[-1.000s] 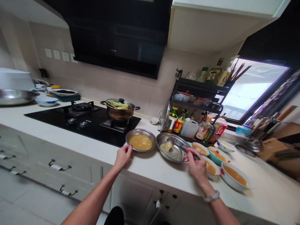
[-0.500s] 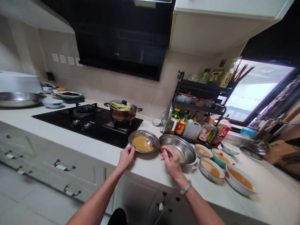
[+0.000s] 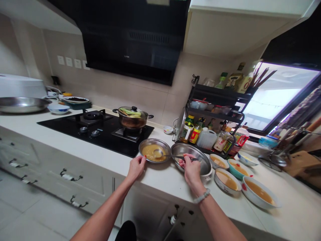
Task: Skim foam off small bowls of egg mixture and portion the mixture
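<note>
A shallow steel plate [image 3: 144,145] holding yellow batter sits on the white counter just in front of the hob. My left hand [image 3: 136,166] grips its near rim with closed fingers. My right hand [image 3: 191,167] is closed on the handle of a metal ladle [image 3: 165,155], whose bowl rests in the batter of that plate. Under my right hand stands a larger steel bowl [image 3: 203,157], touching the plate on its right.
Three ceramic bowls of batter [image 3: 227,179] stand to the right, with a fourth behind. A lidded pot [image 3: 132,117] sits on the black gas hob [image 3: 95,129]. A black rack of bottles [image 3: 213,127] stands behind. A wide pan [image 3: 21,103] lies far left.
My right hand carried the ladle from the large steel bowl leftward into the batter plate. My left hand stayed on the plate's rim. The camera view shifted slightly.
</note>
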`<control>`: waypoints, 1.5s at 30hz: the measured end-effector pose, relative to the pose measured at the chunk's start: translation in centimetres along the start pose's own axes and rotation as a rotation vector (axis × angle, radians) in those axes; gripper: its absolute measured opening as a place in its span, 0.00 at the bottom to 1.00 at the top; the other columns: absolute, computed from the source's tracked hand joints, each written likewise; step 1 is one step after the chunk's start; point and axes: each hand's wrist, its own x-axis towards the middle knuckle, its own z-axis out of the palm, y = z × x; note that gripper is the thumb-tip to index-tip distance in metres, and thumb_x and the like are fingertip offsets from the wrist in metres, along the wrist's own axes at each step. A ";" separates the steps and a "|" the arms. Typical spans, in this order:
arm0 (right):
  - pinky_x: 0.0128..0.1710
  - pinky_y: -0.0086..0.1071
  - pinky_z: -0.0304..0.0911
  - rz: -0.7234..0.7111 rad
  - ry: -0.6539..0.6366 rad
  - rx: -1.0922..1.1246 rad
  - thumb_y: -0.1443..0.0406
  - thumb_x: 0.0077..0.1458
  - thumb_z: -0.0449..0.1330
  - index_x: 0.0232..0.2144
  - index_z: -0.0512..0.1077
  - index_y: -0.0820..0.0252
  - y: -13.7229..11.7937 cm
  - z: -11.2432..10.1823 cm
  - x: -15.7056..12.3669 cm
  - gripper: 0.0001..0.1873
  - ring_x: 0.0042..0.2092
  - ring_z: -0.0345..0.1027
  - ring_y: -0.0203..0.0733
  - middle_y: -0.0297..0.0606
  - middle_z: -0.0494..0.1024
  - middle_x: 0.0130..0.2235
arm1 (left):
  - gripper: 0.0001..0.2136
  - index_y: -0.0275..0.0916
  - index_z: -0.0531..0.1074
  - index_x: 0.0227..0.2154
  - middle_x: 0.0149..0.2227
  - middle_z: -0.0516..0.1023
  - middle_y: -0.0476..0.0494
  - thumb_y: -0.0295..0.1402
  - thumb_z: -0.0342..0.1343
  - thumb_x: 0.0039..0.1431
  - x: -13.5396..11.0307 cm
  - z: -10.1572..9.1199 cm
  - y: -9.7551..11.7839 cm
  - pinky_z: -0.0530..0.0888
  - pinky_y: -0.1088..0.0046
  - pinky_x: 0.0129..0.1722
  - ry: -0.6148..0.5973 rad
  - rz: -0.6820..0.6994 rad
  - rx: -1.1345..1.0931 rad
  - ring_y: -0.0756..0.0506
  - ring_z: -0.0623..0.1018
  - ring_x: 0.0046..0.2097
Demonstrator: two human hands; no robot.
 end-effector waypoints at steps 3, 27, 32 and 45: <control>0.16 0.26 0.63 -0.011 0.010 0.009 0.59 0.39 0.65 0.27 0.68 0.62 -1.1 -0.7 0.2 0.14 0.18 0.67 0.37 0.31 0.72 0.17 | 0.20 0.38 0.67 0.17 0.17 0.68 0.50 0.45 0.43 0.58 0.0 0.0 0.0 0.58 0.75 0.25 -0.011 0.005 0.016 0.50 0.66 0.23; 0.26 0.35 0.68 -0.699 -0.251 -0.633 0.60 0.51 0.58 0.34 0.75 0.57 -3.9 -9.8 0.2 0.10 0.26 0.69 0.39 0.38 0.75 0.31 | 0.20 0.38 0.70 0.19 0.17 0.70 0.49 0.46 0.43 0.57 0.1 0.1 -0.3 0.59 0.74 0.25 0.002 0.000 0.009 0.49 0.67 0.23; 0.25 0.33 0.68 -0.623 -0.251 -0.468 0.62 0.55 0.56 0.37 0.73 0.58 -3.2 -6.0 -1.2 0.09 0.24 0.68 0.37 0.37 0.75 0.31 | 0.20 0.38 0.70 0.19 0.17 0.69 0.49 0.46 0.44 0.56 -0.1 -0.1 0.0 0.59 0.75 0.24 0.005 -0.003 -0.007 0.49 0.66 0.23; 0.18 0.27 0.65 -0.176 -0.194 -0.292 0.55 0.50 0.57 0.32 0.69 0.62 1.2 0.9 -1.7 0.15 0.17 0.67 0.36 0.30 0.72 0.17 | 0.20 0.39 0.66 0.18 0.17 0.67 0.50 0.46 0.44 0.57 0.0 0.1 -0.3 0.58 0.75 0.25 -0.007 0.002 -0.016 0.50 0.66 0.23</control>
